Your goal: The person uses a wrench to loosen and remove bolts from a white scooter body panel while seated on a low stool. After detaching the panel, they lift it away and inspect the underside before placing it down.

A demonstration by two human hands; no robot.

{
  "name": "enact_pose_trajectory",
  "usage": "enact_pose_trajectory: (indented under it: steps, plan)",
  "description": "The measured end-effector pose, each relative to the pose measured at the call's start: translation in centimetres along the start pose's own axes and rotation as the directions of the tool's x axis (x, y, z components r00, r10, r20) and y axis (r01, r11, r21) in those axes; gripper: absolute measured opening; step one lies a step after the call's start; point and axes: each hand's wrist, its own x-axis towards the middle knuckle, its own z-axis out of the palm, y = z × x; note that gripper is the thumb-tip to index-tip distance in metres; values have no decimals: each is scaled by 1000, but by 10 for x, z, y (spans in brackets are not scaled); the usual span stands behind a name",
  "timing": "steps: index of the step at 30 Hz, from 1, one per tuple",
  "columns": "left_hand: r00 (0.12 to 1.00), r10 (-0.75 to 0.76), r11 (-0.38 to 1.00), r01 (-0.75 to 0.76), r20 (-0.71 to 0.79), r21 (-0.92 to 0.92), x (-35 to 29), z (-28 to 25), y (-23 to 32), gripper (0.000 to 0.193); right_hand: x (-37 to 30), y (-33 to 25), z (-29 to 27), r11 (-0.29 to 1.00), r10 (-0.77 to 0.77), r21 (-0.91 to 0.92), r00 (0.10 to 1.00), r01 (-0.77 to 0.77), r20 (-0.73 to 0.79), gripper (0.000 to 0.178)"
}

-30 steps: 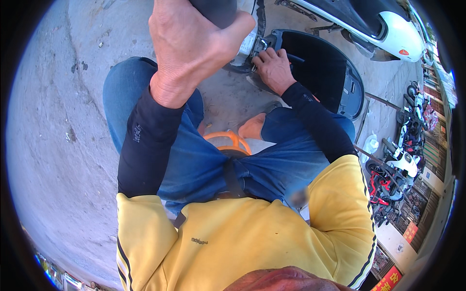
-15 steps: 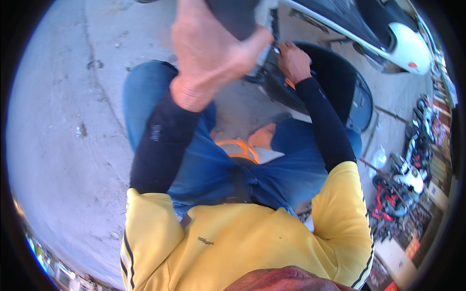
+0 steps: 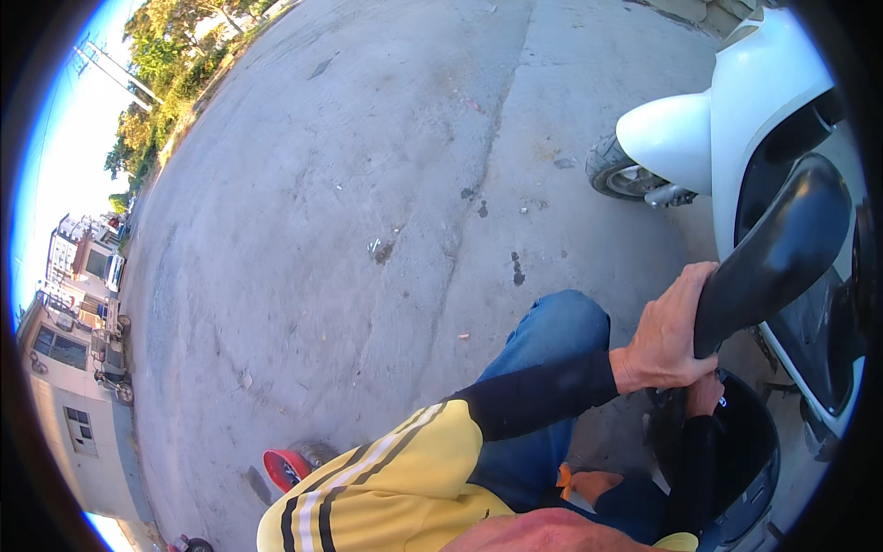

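Around the lower end of a black, curved piece that looks like a scooter seat (image 3: 782, 248), my left hand (image 3: 667, 336) is closed, the thumb side pressed to its edge. The piece rises tilted up and to the right, beside a white scooter (image 3: 768, 83). Just below it, my right hand (image 3: 705, 396) is closed, with a small shiny bit beside its fingers; what it grips is mostly hidden. Under the right hand lies a large, black, rounded thing (image 3: 756, 455) whose kind I cannot tell.
The scooter's front wheel (image 3: 621, 172) stands on the grey concrete ground (image 3: 349, 230). Behind me on the left is a red round container (image 3: 279, 469). A building (image 3: 83, 432) and trees (image 3: 170, 83) line the far left. My bent knee (image 3: 566, 327) is near my left forearm.
The view has swung left, bringing the scooter's front, the trees and the building into sight. My left hand, blurred before, is now still on the black piece. My right hand stays closed low down.
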Motion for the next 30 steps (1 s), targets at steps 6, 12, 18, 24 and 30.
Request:
enact_pose_trajectory:
  steps: [6,12,18,24,30]
  plan:
    - [1000,-25,1000,25,-15,4,-14,13,3,88,-7,-1,-12,997,77,17,996,-77,41,11]
    - [1000,-21,1000,21,-13,1,-8,13,1,87,-8,-11,-32,992,121,-25,993,-121,0,17]
    - [1000,1,1000,-1,-30,-2,-10,13,1,86,-9,8,-5,998,60,-20,996,-59,65,22]
    - [999,-4,1000,3,-45,-2,-19,6,0,85,-12,-9,-11,993,108,-60,993,-105,53,28]
    - [998,-26,998,29,-48,60,-19,-7,1,85,-11,-16,5,998,44,44,984,-52,171,35]
